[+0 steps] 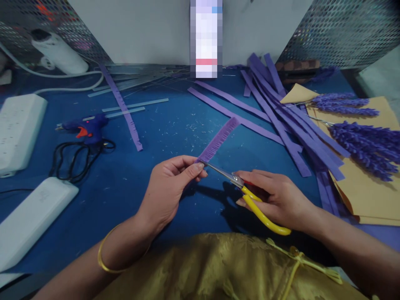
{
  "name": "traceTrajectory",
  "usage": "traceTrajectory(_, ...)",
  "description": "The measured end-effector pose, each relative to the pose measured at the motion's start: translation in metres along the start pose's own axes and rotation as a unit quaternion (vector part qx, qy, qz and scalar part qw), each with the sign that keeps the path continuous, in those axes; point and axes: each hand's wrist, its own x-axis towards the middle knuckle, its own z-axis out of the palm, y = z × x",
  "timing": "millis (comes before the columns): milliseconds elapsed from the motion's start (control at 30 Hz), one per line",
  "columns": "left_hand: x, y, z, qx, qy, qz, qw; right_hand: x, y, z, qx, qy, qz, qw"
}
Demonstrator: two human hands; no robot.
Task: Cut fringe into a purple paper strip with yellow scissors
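Between thumb and fingers, my left hand [175, 187] pinches the lower end of a purple paper strip [220, 139]. A row of fine cuts runs along one edge of this strip, which slants up to the right. My right hand [275, 193] grips yellow-handled scissors [239, 181], fingers around the handles. The scissor tips meet the strip right at my left thumb, so how far the blades are apart is hard to see. Another fringed purple strip [123, 106] lies on the blue table [168, 129] to the left.
Purple strips [281, 104] are heaped at the right, beside lavender-like flower stems [368, 141] on tan paper [375, 204]. A blue glue gun [90, 127] with a black cord lies left, near white power strips [21, 129]. A blurred-out phone-shaped screen [206, 41] stands at the back.
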Motion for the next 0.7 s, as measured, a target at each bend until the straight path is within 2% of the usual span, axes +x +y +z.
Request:
traceTrajectory(500,-0.0007,0.0017,0.0002,-0.011,-0.009,-0.016,1.0,-0.001,0.0002,-0.0042,-0.016,0.0,-0.007,1.0)
traceTrajectory(700,0.0002,0.0001,-0.0003,0.028,-0.001,0.011,1.0,-0.0008,0.0008,-0.001,0.004,-0.011,0.006,1.0)
